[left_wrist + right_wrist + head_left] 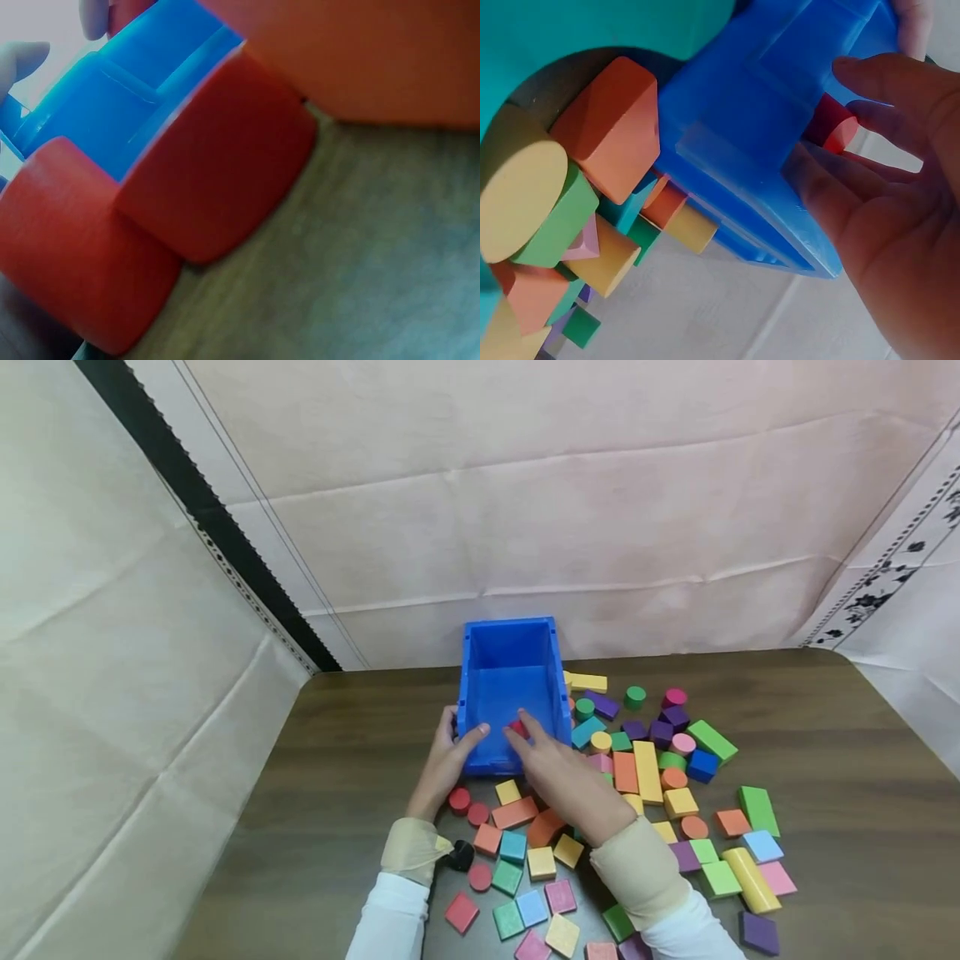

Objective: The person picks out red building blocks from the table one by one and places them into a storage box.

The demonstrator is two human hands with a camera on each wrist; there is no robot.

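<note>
A blue plastic bin [517, 647] stands at the back of the table. My left hand [442, 764] holds its near left side, thumb over the rim and fingers along the outer wall. My right hand [566, 777] reaches over the bin's near right part. Between its thumb and fingers it pinches a small red cylinder block [832, 124], also seen in the head view as a red block [517, 727]. In the left wrist view, red round blocks [217, 157] and an orange block [375, 60] stand close in front of the bin.
Many coloured wooden blocks lie in front of the bin and to its right, among them a long yellow block [648, 772], a yellow cylinder [752, 881] and a green block [712, 741]. A cloth curtain [525, 510] hangs behind the table [352, 760].
</note>
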